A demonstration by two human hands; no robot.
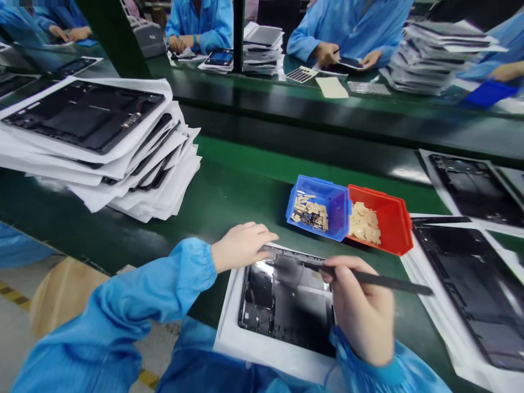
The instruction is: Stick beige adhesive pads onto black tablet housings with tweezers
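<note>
A dark open tablet shell (286,305) lies on a white foam sheet (254,349) at the near edge of the green bench. My left hand (241,245) rests on the shell's upper left corner with its fingers curled flat over the edge. My right hand (362,314) is closed around a thin black tool (385,282), its blurred tip over the middle of the shell. Just beyond stand a blue bin (321,210) and a red bin (388,221), both holding small tan pieces.
A tall stack of tablet shells on white sheets (94,131) fills the left. More shells (470,284) lie at the right. Across the green belt (286,109) several people in blue coats work with stacks of parts (434,54).
</note>
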